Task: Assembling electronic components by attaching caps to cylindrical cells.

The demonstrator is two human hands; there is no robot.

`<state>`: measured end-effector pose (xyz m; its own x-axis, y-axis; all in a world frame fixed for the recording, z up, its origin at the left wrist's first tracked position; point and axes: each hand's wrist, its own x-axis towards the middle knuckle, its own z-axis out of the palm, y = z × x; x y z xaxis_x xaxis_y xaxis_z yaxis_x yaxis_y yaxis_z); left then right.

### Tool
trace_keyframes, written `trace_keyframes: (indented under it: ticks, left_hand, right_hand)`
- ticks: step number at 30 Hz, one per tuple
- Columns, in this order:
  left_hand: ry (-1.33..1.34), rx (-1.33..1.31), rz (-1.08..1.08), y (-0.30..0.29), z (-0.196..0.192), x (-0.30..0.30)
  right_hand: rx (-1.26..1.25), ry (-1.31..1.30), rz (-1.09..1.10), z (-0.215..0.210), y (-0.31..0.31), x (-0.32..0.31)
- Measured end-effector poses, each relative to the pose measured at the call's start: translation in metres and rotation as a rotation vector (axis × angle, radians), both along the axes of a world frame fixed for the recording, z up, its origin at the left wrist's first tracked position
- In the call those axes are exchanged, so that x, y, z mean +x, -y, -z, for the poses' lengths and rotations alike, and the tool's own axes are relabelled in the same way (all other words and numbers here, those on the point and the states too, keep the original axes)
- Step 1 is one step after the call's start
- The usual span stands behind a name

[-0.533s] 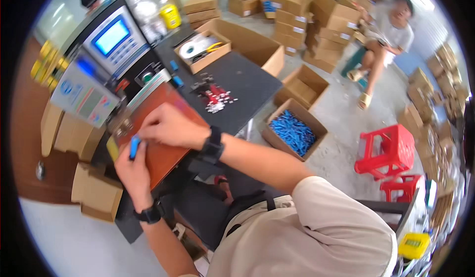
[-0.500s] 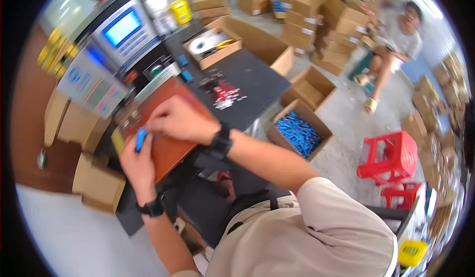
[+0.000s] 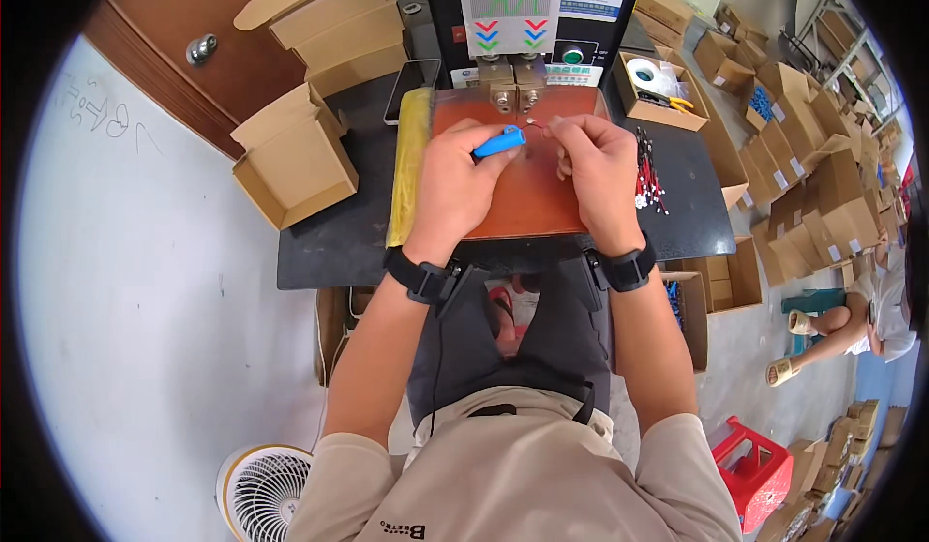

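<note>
A small blue cylindrical battery point(image 3: 501, 142) is pinched between the thumb and fingers of my left hand point(image 3: 447, 192). My right hand point(image 3: 602, 165) has its thumb and forefinger closed on a thin dark wire point(image 3: 534, 126), which runs across to the end of the battery. Both hands hover over a reddish-brown mat point(image 3: 527, 208). Just beyond them are the paired metal electrode holders point(image 3: 513, 85) of a spot welder point(image 3: 508, 5). To the right of my right hand lies a pile of red and black wire leads with white connectors point(image 3: 648, 174).
A yellow roll point(image 3: 411, 169) borders the mat's left side, with a phone point(image 3: 410, 92) behind it. Open cardboard boxes point(image 3: 295, 160) stand at left. On the right are a tray with tape and pliers point(image 3: 663, 92), stacked cartons, a red stool point(image 3: 755, 474) and a seated person point(image 3: 871, 310).
My view has swung, bringing the bench and welder to the centre. My hands, close together around the battery before, are now farther apart, with the wire visible between them.
</note>
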<state>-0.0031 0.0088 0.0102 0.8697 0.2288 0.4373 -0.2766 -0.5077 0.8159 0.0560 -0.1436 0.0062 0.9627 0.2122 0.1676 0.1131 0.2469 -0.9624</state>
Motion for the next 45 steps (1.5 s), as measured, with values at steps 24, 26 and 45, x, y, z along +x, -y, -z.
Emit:
trace_keyframes:
  ticks: [24,26,45]
  left_hand:
    - [-0.059,0.101,-0.068,0.003,0.002,0.006]
    - [-0.064,0.102,-0.069,0.003,0.003,0.006]
    - [0.035,0.119,-0.013,0.008,0.012,0.006]
  right_hand:
    - [-0.172,0.089,-0.011,0.0,-0.006,0.003]
    - [-0.178,0.081,-0.014,0.001,-0.006,0.004]
    - [-0.134,0.127,-0.048,0.003,0.009,0.002]
